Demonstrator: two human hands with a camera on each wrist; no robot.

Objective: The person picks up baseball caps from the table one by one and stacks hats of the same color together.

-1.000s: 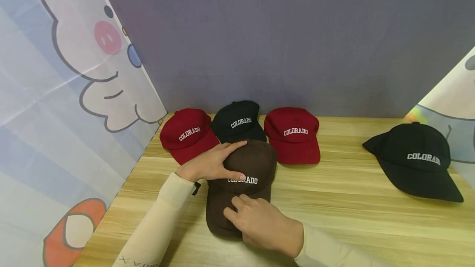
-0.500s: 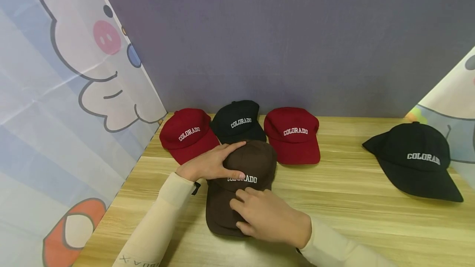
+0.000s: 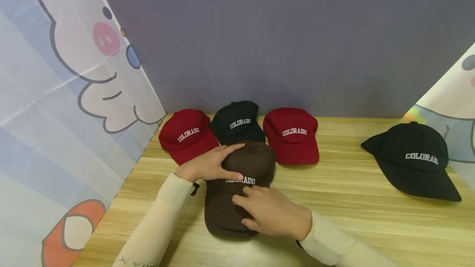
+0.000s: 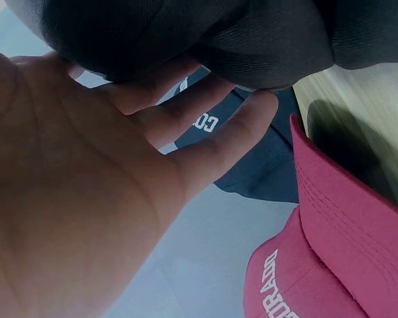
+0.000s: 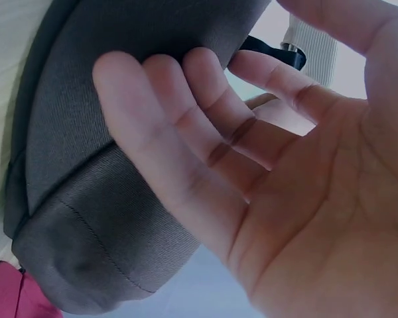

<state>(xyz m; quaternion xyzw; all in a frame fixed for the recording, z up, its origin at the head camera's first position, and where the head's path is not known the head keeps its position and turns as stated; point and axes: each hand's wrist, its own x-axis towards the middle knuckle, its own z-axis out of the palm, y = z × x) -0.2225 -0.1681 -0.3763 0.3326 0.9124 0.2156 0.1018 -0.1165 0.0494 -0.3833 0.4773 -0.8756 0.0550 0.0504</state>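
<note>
A brown baseball cap (image 3: 256,160) with white COLORADO lettering lies at the middle left of the table, bill toward me. A second dark edge shows along its bill in the right wrist view. My left hand (image 3: 210,163) holds the crown from the left, thumb over the lettering and the other fingers behind it. From the right, my right hand (image 3: 272,209) reaches over the bill, its fingers loosely bent and fingertips at the cloth near the bill's seam. In the right wrist view, those fingertips (image 5: 116,69) rest against the dark fabric.
Behind the brown cap sit a red cap (image 3: 187,129), a black cap (image 3: 237,114) and another red cap (image 3: 291,122). A separate black cap (image 3: 415,143) lies far right on the wooden table (image 3: 334,184). A grey panel (image 3: 278,44) stands at the back.
My right hand has slid from the bill up toward the crown and slightly right, and its thumb has spread from the fingers. The left hand and the other caps stay put.
</note>
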